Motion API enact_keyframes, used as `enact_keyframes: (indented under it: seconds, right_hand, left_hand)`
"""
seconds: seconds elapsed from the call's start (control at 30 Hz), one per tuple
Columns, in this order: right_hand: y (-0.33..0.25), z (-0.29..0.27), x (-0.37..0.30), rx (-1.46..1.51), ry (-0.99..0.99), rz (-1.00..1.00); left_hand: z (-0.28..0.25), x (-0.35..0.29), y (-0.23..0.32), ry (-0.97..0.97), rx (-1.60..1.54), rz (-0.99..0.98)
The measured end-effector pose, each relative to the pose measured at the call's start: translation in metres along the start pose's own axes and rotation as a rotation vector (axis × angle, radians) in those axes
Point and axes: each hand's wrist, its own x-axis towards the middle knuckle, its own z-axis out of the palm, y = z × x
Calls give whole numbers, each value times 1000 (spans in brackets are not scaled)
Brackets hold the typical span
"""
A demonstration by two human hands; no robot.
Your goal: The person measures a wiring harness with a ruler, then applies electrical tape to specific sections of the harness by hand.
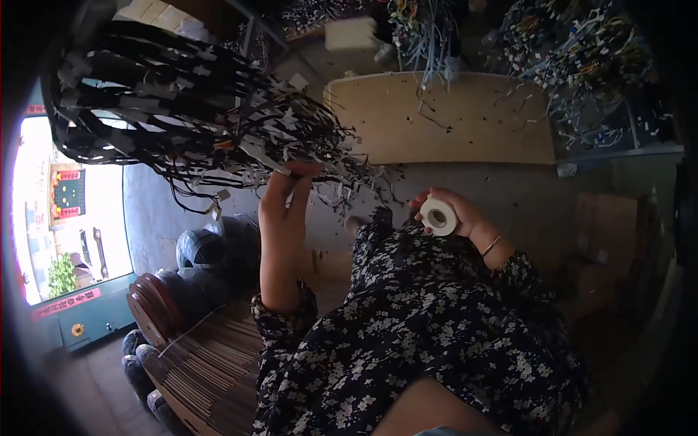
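My left hand [283, 200] is raised beside a large hanging bundle of black wires [196, 109] with white connectors. Its thumb and fingers are pinched together at the bundle's lower right end. A pale strip [258, 155] runs up to those fingertips, but whether they grip it or a wire cannot be made out. Lower and to the right, my right hand [469, 216] holds a roll of white tape [429, 209], its flat side and core facing up. The roll is apart from the wires.
Ahead stands a tan board [443, 120] with small holes. More wire bundles hang at the back, one in the middle [429, 40] and one at the right [592, 54]. Stacked flat cardboard [218, 370], dark wrapped rolls [200, 251] and reddish discs [156, 309] lie lower left, near a bright doorway [73, 211].
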Motion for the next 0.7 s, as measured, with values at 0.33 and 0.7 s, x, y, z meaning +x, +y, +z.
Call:
enact_keyframes:
  seconds: [0.33,0.7]
  right_hand:
    - [47,8,-4,947,-443,-237]
    - [12,14,-100,798,-297,-751]
  left_hand:
    - [30,4,65,153,-976,-375]
    - [-55,-23,-13,232,-1059,-455]
